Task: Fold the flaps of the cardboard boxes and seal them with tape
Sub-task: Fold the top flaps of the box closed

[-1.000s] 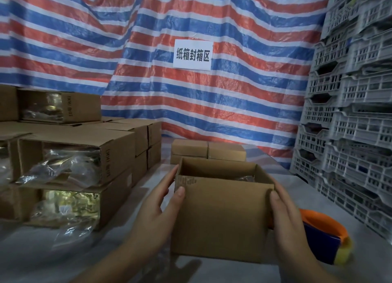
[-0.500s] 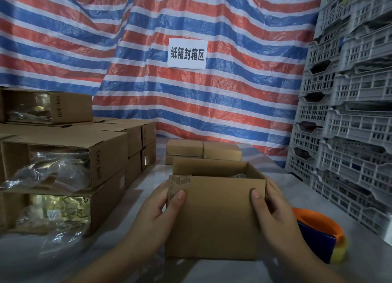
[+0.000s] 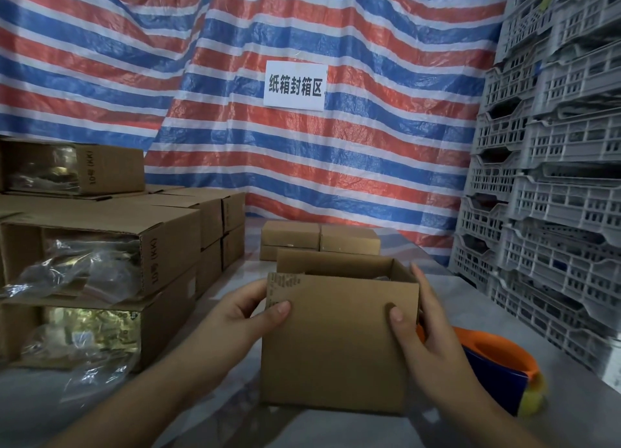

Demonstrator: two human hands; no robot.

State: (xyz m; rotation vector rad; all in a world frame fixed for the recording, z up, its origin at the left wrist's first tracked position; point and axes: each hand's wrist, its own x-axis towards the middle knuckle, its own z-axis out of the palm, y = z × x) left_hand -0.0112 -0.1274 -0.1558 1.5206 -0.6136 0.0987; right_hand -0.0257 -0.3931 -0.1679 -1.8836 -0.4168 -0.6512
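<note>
An open-topped box (image 3: pixel 339 340) was held upright on the table (image 3: pixel 571 397) between 2 hands. The left hand (image 3: pixel 245 313) gripped its left edge, thumb on the front; the right hand (image 3: pixel 426 333) gripped the right edge likewise. A tape dispenser (image 3: pixel 497 363) lay just right of the box, with stacked boxes (image 3: pixel 100 252) at left.
</note>
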